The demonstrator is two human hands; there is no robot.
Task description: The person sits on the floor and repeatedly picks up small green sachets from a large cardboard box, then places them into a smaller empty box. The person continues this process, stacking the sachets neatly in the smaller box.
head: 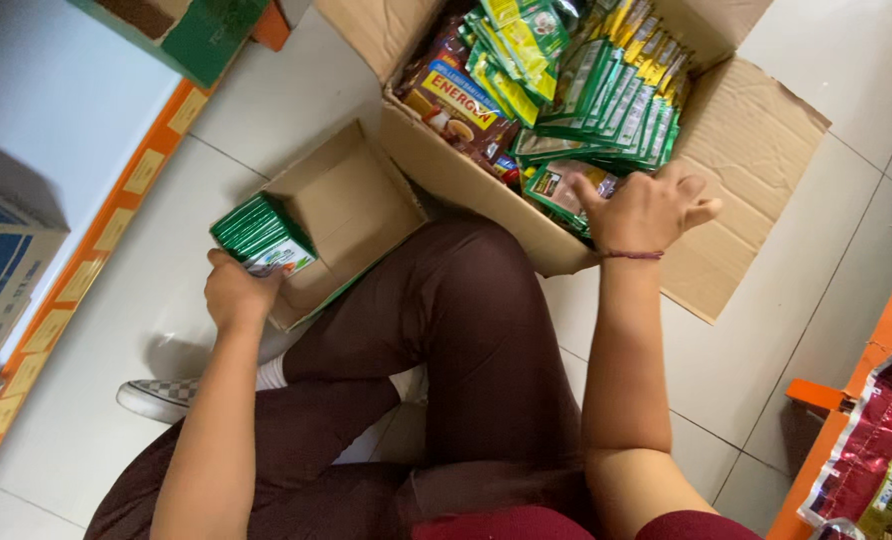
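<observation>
- The left hand [234,292] is closed around a stack of green sachets [260,234], gripping it from below, with the stack's edges fanned upward.
- That stack sits just over a flap [351,205] of the big cardboard box [741,140], near the person's bent knee.
- The right hand [646,210] reaches over the near wall of the box with fingers loosely curled and partly spread, resting on a green and brown packet [564,187] at the box's edge; I cannot tell whether it has a firm hold.
- Inside the box lie rows of green sachets [611,105], some yellow-green packets [516,50] and a brown packet [456,105].
- The person sits on a white tiled floor [296,90], one checkered shoe [156,398] showing beneath the left arm.
- An orange shelf edge [106,235] runs along the left.
</observation>
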